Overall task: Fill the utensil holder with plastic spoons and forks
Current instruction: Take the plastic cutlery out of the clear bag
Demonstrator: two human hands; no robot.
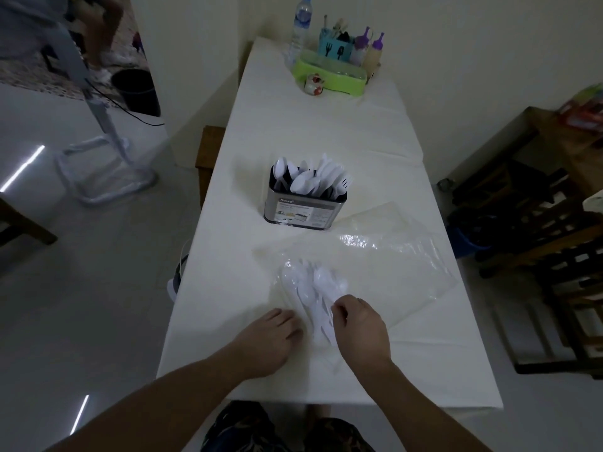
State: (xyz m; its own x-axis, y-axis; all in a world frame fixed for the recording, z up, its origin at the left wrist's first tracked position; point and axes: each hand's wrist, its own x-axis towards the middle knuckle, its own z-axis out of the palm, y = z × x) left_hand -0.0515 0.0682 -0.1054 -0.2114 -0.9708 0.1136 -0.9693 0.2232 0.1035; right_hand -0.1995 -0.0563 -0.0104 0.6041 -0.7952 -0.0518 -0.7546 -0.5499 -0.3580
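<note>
Gathering looks like the step in hand: left hand (270, 334) rests flat and relaxed on the table (326, 132) just beside the pile of spoons and forks (313, 295), right hand (359, 324) pinches their handles. Next, lift them to the holder (305, 203), already crowded, further back; bare cloth between, table edges near both arms

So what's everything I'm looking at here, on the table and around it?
utensil holder: one, steel, mid-table, holding white spoons and forks
loose cutlery: one white pile, near edge
plastic bags: clear, count unclear, right of pile
table: one, white cloth
green tray: one, far end
water bottle: one, clear, far end
squeeze bottles: two, purple caps, far end
left hand: resting beside pile
right hand: pinching cutlery
</note>
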